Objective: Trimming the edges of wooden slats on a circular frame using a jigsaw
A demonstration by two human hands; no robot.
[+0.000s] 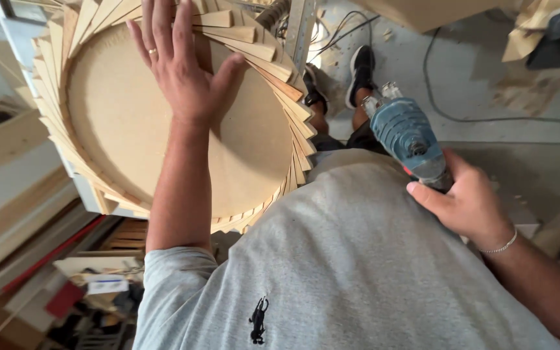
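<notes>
Round fibreboard disc (131, 123) ringed by overlapping wooden slats (293, 123) fanned like a sunburst lies flat on the white bench (89, 194), in front of the person's chest; being circular it has no long axis, but each slat runs outward and its cut tips point away from the centre. Left hand (179, 61) is spread flat, palm down, pressing the disc near its far rim, while the right hand (465, 204) is clenched on the grip of a blue power tool (406, 133), probably a nailer, nose aimed away from the body toward the floor. Judged step: steadying between fastenings; next calls for swinging the nose onto a slat, clear of the left fingers.
</notes>
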